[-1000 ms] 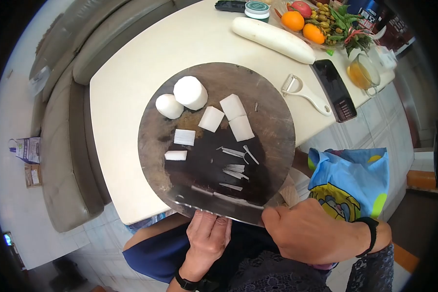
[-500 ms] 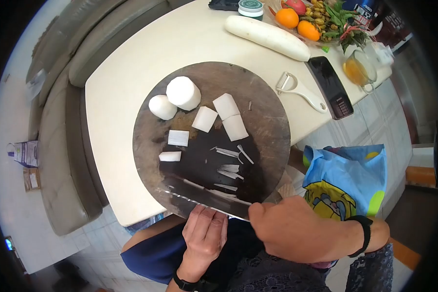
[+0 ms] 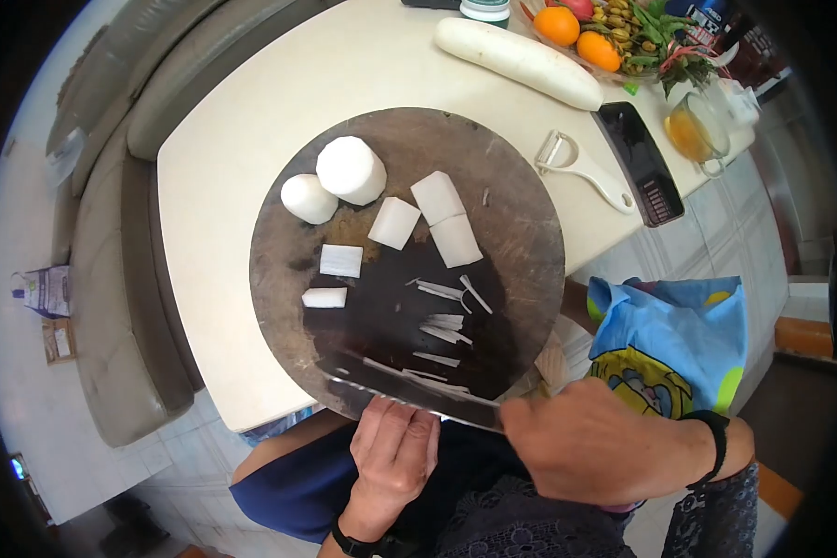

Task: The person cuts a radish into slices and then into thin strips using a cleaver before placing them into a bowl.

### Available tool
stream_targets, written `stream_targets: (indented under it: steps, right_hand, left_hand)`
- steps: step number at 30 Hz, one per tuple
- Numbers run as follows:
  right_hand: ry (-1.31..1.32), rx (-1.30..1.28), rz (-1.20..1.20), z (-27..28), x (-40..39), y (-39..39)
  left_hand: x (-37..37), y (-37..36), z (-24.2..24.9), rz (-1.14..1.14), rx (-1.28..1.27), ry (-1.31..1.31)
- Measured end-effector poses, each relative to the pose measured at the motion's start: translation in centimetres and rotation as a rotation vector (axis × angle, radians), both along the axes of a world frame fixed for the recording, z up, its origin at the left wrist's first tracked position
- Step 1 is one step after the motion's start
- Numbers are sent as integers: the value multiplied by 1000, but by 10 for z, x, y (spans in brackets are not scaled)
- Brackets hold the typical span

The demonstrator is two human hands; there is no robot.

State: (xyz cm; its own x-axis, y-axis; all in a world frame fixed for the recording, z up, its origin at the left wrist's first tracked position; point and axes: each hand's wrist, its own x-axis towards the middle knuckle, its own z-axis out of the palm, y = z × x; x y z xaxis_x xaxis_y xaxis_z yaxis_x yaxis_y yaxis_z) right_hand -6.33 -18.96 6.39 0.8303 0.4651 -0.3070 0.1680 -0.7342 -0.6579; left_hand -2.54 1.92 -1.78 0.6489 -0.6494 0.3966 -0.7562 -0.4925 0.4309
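Observation:
My right hand (image 3: 581, 445) grips the handle of a broad-bladed knife (image 3: 446, 404), its blade reaching left over the near edge of the round wooden chopping board (image 3: 521, 200). Close against the blade, my left hand (image 3: 395, 453) has its fingers curled and pressed together; whatever lies under them is hidden. Thin white strips (image 3: 445, 327) lie on the dark wet part of the board beyond the blade. Farther back are cut white radish blocks (image 3: 445, 219), a smaller block (image 3: 341, 261), a thick round radish chunk (image 3: 352, 170) and a rounded end piece (image 3: 309, 199).
Behind the board lies a whole white radish (image 3: 519, 62). A peeler (image 3: 586, 171), a black phone (image 3: 640, 163) and a glass cup of amber liquid (image 3: 695, 132) are on the right. Oranges (image 3: 556, 26) sit at the back; a blue cloth bag (image 3: 670, 339) hangs beside the table.
The knife and my right hand have shifted slightly right and toward me. My left hand stays almost in place. The whole view has moved a little.

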Motion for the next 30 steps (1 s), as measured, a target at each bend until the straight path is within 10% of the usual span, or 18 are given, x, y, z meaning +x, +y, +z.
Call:
stream_targets:
  steps: [14,18,20,22,24,30]
  right_hand:
    - [-154,33,-210,-11,6,0]
    - [-208,229,-293,-9,9,-14]
    - [-283,298,-316,-9,12,-19]
    - [321,603,-301,2,16,-26]
    - [294,712,-270,-10,15,-23]
    - [362,833,-295,-29,13,-26]
  left_hand:
    - [-1,-17,13,138,-123,71]
    - [-1,-16,8,391,-500,380]
    - [4,-21,13,513,-1192,938]
    - [11,-20,20,384,-1237,1052]
    - [18,-24,29,64,-1536,1611]
    - [18,-22,12,-143,-1587,1737]
